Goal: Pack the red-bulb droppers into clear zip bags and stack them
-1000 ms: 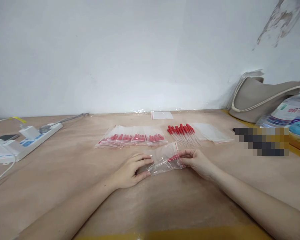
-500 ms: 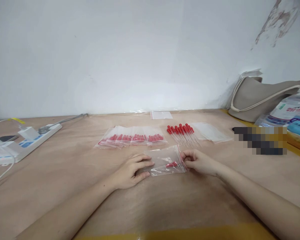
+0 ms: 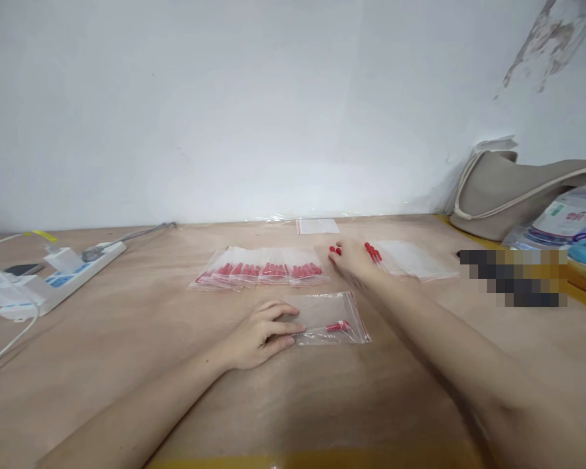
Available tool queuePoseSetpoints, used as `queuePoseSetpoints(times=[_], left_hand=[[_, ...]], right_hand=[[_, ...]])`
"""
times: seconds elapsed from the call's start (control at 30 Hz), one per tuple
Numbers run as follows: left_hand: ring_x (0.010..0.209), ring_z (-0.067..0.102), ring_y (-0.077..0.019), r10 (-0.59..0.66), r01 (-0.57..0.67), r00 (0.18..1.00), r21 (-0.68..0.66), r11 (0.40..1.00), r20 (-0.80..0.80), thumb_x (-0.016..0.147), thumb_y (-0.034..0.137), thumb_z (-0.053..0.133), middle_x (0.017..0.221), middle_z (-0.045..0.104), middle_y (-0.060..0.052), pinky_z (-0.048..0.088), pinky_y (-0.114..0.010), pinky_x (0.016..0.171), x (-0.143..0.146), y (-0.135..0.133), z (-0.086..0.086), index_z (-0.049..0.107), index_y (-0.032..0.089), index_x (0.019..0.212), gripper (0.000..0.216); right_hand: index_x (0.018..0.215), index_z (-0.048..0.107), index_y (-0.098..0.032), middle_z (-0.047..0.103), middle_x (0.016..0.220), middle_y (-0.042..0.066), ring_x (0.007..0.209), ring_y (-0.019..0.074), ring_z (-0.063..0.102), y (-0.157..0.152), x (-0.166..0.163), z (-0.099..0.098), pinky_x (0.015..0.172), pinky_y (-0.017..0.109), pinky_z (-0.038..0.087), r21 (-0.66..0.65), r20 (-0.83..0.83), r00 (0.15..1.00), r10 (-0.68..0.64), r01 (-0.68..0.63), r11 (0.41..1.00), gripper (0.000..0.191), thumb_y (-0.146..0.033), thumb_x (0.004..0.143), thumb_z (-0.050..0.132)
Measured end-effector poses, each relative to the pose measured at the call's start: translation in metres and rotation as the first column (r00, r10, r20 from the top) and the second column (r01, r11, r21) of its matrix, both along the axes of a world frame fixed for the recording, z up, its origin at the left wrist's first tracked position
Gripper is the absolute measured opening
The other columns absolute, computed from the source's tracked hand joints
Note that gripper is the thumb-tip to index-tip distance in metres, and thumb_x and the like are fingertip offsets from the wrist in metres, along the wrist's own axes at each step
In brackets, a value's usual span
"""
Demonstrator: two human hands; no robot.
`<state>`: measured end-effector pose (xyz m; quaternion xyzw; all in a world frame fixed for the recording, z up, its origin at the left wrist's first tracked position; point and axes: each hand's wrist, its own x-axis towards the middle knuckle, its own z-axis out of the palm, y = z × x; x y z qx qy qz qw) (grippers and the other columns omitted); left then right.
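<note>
A clear zip bag (image 3: 317, 303) lies flat on the table with a red-bulbed plastic dropper (image 3: 338, 326) inside. My left hand (image 3: 261, 335) rests at the bag's left end, its fingers spread, with the fingertips touching the plastic. Farther back, my right hand (image 3: 354, 260) reaches over a pile of loose droppers (image 3: 372, 253) and hides most of them. Thumb and forefinger are closed round a dropper with a red bulb (image 3: 332, 250) at the pile's left side; the exact contact is partly hidden.
Filled bags of red-bulbed droppers (image 3: 273, 268) overlap in a row behind my left hand. Flat zip bags (image 3: 415, 259) lie right of the pile, another (image 3: 318, 226) near the wall. A power strip (image 3: 85, 273) stands left; a grey bag (image 3: 508, 192) and a bottle (image 3: 566, 215) stand right.
My right hand has let go of the zip bag's right edge and moved back to the loose droppers. My left hand stays on the bag.
</note>
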<state>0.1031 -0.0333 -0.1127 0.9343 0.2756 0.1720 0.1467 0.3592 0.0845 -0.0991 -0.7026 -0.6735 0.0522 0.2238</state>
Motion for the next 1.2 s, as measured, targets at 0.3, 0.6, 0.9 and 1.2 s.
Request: queuePoseSetpoints(times=[0.3, 0.6, 0.9, 1.2], left_hand=[[0.114, 0.041, -0.0213, 0.0, 0.0, 1.0, -0.009, 1.0, 0.001, 0.089, 0.029, 0.047, 0.122, 0.05, -0.004, 0.035, -0.039, 0.097, 0.001, -0.001, 0.001, 0.055, 0.031, 0.117, 0.029], [0.112, 0.043, -0.0219, 0.012, -0.011, 1.0, -0.013, 1.0, 0.02, 0.089, 0.029, 0.047, 0.119, 0.051, -0.005, 0.037, -0.04, 0.096, 0.003, -0.003, 0.004, 0.055, 0.028, 0.117, 0.03], [0.113, 0.043, -0.0217, 0.033, -0.032, 0.999, -0.033, 0.999, 0.028, 0.088, 0.032, 0.048, 0.121, 0.05, -0.006, 0.036, -0.04, 0.097, 0.002, -0.003, 0.003, 0.048, 0.026, 0.124, 0.036], [0.113, 0.043, -0.0221, 0.047, -0.046, 0.999, -0.035, 0.998, 0.028, 0.087, 0.032, 0.048, 0.12, 0.05, -0.006, 0.036, -0.04, 0.097, 0.003, -0.003, 0.004, 0.047, 0.026, 0.124, 0.038]], right_hand=[[0.091, 0.054, -0.016, 0.061, 0.091, 0.012, 0.083, 0.0228, 0.058, 0.005, -0.002, 0.004, 0.066, 0.03, 0.042, 0.053, -0.121, 0.99, -0.067, 0.074, 0.996, 0.019, -0.026, 0.075, 0.051], [0.093, 0.04, -0.021, 0.05, 0.062, -0.004, 0.043, 0.0085, 0.046, -0.068, 0.058, 0.004, 0.039, 0.02, 0.037, 0.208, -0.819, 0.557, 0.137, 0.066, 0.976, 0.032, -0.037, 0.072, 0.057], [0.082, 0.041, -0.023, 0.055, 0.063, -0.003, 0.049, 0.0096, 0.054, -0.101, 0.041, -0.025, 0.046, 0.023, 0.049, -0.059, -0.991, 0.116, -0.064, 0.047, 0.997, 0.03, -0.027, 0.066, 0.066], [0.081, 0.042, -0.024, 0.056, 0.067, -0.003, 0.051, 0.0085, 0.054, -0.115, 0.043, -0.025, 0.049, 0.022, 0.05, -0.023, -0.994, 0.102, -0.027, 0.036, 0.999, 0.031, -0.031, 0.065, 0.068]])
